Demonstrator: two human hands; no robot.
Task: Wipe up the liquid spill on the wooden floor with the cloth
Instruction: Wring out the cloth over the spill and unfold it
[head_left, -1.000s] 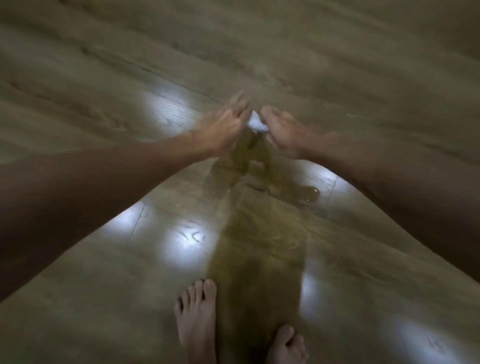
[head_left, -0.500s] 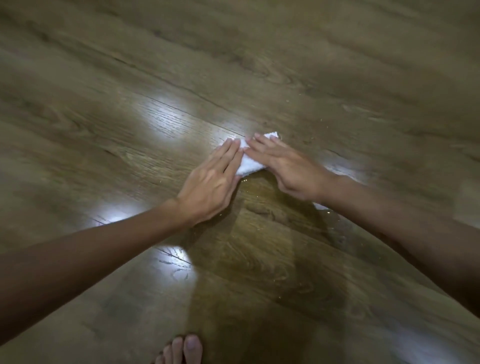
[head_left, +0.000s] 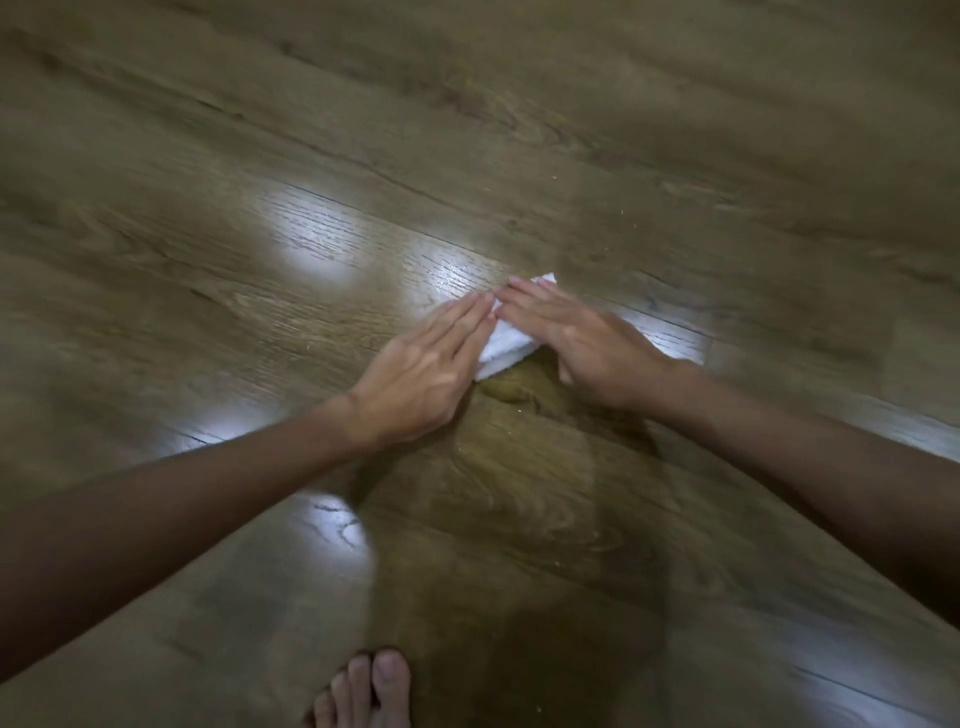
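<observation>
Toes of a bare foot (head_left: 363, 688) show at the near edge, standing on the wooden floor (head_left: 623, 130). Just right of the foot and going farther, a darker wet patch, the liquid spill (head_left: 524, 519), spreads over the boards; its far edge is uneven and lies just before the cloth. White reflections of light shine on the floor at the left of the spill and also farther, left of the hands. Both forearms come in from the near corners and meet in the middle. The left hand (head_left: 421, 379) lies flat, palm down, fingers straight and together, so its grip is not closed around anything; it only presses on the left part of the white cloth (head_left: 506, 343). The right hand (head_left: 582, 343) is also flat and spread, pressing on the right part of the cloth, and the fingertips of both hands almost touch. The cloth lies on the floor under the hands, at the far end of the spill; one corner of it shows beyond the right fingertips.
</observation>
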